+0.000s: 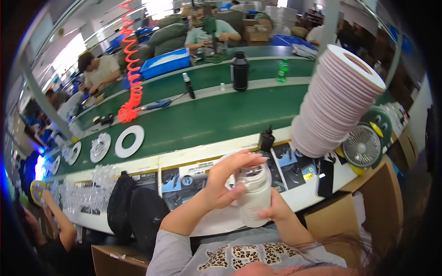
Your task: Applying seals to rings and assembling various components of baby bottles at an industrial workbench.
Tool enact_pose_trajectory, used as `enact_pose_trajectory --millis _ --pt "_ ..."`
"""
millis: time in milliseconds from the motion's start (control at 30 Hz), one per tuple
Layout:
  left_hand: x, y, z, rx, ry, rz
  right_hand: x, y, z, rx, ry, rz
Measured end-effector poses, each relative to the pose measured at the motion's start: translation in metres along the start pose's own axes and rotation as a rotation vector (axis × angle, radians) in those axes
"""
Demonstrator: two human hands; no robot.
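Observation:
A white cylindrical bottle (254, 202) stands upright in front of my chest, over the near edge of the white work ledge. My right hand (277, 208) is wrapped round its lower right side, with the thumb lying across the front. At the neck, my left hand (229, 178) grips from the left. Its fingers reach over the top and its thumb presses the side. Something dark and shiny shows at the bottle's mouth under those fingers, partly hidden. Just beyond is a small black bottle (266, 139).
A tall stack of white rings (334, 101) leans at right beside a small fan (362, 146) and a phone (325, 178). Flat white rings (124, 153) lie on the green belt (193, 122). Black bags (145, 216) and clear plastic parts (90, 195) are leftward. A red coiled hose (134, 87) hangs; co-workers sit around.

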State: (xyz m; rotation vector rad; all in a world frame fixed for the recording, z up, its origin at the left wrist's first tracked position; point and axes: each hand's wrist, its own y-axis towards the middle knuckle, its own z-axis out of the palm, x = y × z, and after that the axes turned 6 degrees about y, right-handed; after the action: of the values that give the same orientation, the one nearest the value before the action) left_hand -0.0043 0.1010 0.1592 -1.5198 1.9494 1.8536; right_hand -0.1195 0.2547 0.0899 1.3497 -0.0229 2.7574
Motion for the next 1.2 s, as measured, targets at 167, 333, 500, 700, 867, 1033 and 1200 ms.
enact_pose_trajectory --millis 167,333,500,700,867,1033,1200 --pt "0.004 0.002 -0.007 0.127 -0.364 -0.200 0.010 0.001 0.015 0.061 0.066 -0.076" --pt "-0.020 0.008 0.010 0.421 -0.819 -0.375 0.010 -0.025 -0.001 0.092 -0.031 -0.068" --pt "-0.012 -0.002 0.019 0.492 -0.988 -0.322 -0.013 -0.020 -0.021 0.087 -0.029 -0.021" --pt "-0.028 -0.005 0.021 0.364 -0.743 -0.265 -0.019 -0.026 -0.018 0.053 -0.163 -0.010" --pt "-0.027 -0.007 0.027 0.348 -0.746 -0.226 -0.019 -0.030 -0.014 0.006 -0.280 -0.021" --pt "-0.027 -0.003 0.018 0.278 -0.326 0.159 -0.017 -0.039 -0.006 -0.061 -0.404 -0.055" --pt "-0.047 -0.016 0.016 0.295 -0.418 -0.137 -0.017 -0.047 -0.005 -0.126 -0.523 -0.095"
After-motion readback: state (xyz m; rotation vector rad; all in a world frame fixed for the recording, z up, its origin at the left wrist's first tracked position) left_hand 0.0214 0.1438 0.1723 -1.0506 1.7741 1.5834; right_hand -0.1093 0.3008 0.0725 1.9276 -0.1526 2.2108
